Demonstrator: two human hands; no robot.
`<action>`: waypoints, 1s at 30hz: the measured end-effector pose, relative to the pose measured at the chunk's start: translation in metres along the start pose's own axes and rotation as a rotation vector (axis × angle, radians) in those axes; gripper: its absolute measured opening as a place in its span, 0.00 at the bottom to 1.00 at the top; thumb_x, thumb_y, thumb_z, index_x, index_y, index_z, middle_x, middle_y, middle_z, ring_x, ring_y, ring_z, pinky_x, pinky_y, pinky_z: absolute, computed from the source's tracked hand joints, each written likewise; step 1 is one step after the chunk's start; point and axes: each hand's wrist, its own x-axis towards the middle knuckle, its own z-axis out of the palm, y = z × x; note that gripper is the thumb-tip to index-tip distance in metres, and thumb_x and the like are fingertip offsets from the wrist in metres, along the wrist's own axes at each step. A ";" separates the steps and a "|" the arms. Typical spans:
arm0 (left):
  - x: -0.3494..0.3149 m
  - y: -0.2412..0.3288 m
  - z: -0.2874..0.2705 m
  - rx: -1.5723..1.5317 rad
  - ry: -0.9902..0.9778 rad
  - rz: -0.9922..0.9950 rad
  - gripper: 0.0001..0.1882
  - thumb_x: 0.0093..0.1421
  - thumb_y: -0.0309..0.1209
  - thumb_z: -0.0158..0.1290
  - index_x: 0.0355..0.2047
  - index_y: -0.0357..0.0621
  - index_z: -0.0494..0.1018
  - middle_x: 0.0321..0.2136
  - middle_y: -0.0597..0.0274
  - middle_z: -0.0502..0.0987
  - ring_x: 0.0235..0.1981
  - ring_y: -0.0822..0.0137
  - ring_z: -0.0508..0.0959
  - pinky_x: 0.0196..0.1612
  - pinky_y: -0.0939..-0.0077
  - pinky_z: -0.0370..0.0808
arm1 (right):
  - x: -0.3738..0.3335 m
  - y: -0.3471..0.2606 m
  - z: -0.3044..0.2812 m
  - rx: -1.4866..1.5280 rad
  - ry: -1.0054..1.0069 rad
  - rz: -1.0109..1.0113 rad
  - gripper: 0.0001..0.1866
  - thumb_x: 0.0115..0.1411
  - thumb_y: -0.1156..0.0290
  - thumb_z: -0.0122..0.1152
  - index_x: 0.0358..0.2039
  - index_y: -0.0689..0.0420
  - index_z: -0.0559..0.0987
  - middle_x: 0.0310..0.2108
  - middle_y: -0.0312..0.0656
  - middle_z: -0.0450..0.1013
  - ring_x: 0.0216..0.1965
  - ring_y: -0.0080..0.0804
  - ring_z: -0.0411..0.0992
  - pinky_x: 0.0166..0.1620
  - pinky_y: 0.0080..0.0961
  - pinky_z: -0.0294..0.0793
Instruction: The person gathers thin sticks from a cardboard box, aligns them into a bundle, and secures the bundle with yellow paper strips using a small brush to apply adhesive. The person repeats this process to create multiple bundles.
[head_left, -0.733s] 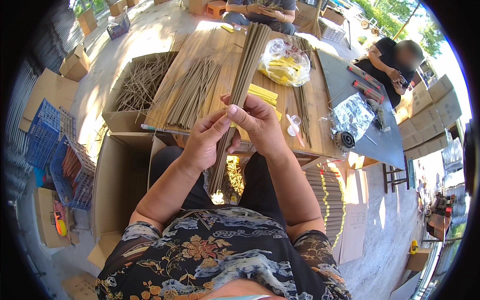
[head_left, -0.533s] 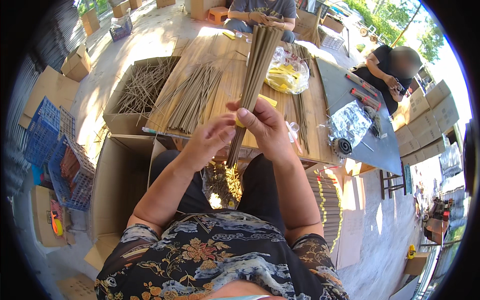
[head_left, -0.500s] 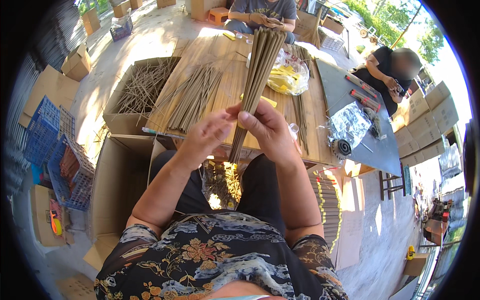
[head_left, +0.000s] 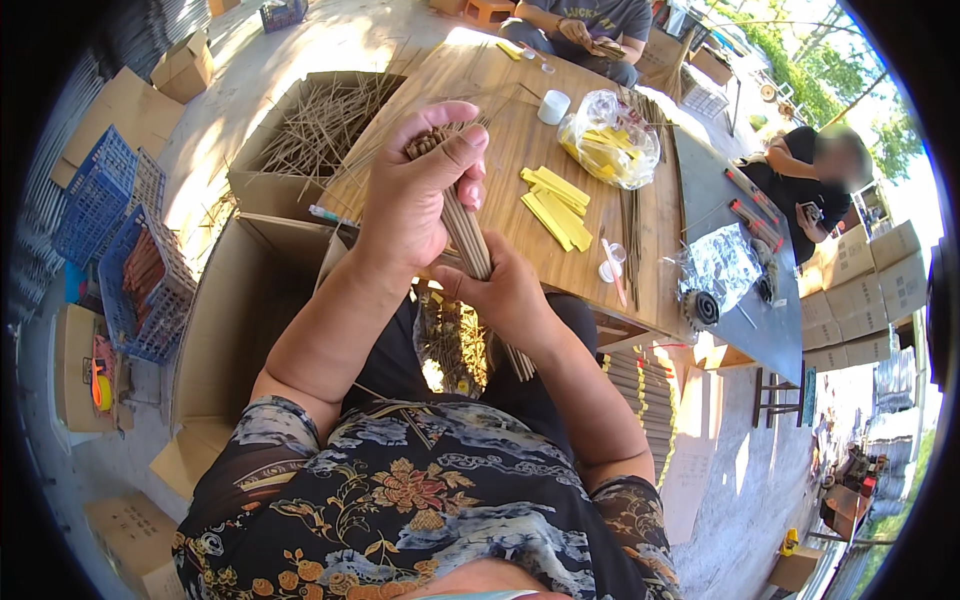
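Note:
A bundle of thin brown sticks [head_left: 465, 235] slants between my two hands above my lap. My left hand [head_left: 415, 190] is wrapped round its upper end, thumb and fingertips curled over the stick tips. Lower down, my right hand [head_left: 510, 300] grips the same bundle, and the lower ends show below that hand. On the wooden table [head_left: 490, 100] just ahead lie yellow paper strips [head_left: 555, 208]. A clear plastic bag [head_left: 610, 140] with more yellow strips stands behind them. Several loose sticks [head_left: 630, 235] lie to the right of the strips.
A cardboard box [head_left: 275, 178] full of loose sticks stands left of the table, and an open box [head_left: 215, 310] is beside my left arm. Blue crates [head_left: 150, 300] are further left. A grey table [head_left: 745, 320] adjoins on the right. Two people sit across and at right.
The bundle has come down and toward me. My left hand has closed round its top end, and my right hand now holds it lower. The view has shifted, uncovering the yellow strips.

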 end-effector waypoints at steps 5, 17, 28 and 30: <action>0.018 0.005 -0.031 -0.306 -0.467 -0.233 0.12 0.56 0.30 0.50 0.40 0.39 0.68 0.15 0.70 0.66 0.13 0.80 0.63 0.18 0.84 0.62 | -0.008 -0.022 -0.002 0.190 -0.210 0.272 0.12 0.55 0.67 0.57 0.33 0.64 0.72 0.19 0.35 0.68 0.21 0.18 0.63 0.26 0.18 0.66; 0.021 -0.004 -0.027 -0.070 -0.058 -0.171 0.10 0.55 0.32 0.52 0.36 0.42 0.69 0.12 0.72 0.63 0.10 0.80 0.60 0.15 0.85 0.59 | 0.002 -0.004 0.009 -0.230 0.059 0.134 0.13 0.56 0.64 0.55 0.32 0.63 0.71 0.14 0.34 0.65 0.15 0.19 0.63 0.19 0.20 0.63; 0.020 -0.012 -0.028 -0.023 0.176 -0.069 0.06 0.54 0.30 0.52 0.29 0.42 0.71 0.11 0.72 0.64 0.10 0.79 0.60 0.14 0.84 0.59 | 0.011 0.017 0.011 -0.293 0.130 0.036 0.12 0.53 0.67 0.57 0.28 0.65 0.71 0.16 0.48 0.68 0.17 0.31 0.66 0.24 0.29 0.66; 0.022 -0.011 -0.027 -0.026 0.163 -0.063 0.05 0.55 0.30 0.52 0.29 0.43 0.71 0.11 0.72 0.63 0.09 0.79 0.59 0.14 0.84 0.58 | 0.011 0.021 0.010 -0.233 0.113 0.021 0.12 0.53 0.67 0.57 0.28 0.65 0.71 0.15 0.46 0.67 0.17 0.29 0.66 0.25 0.28 0.66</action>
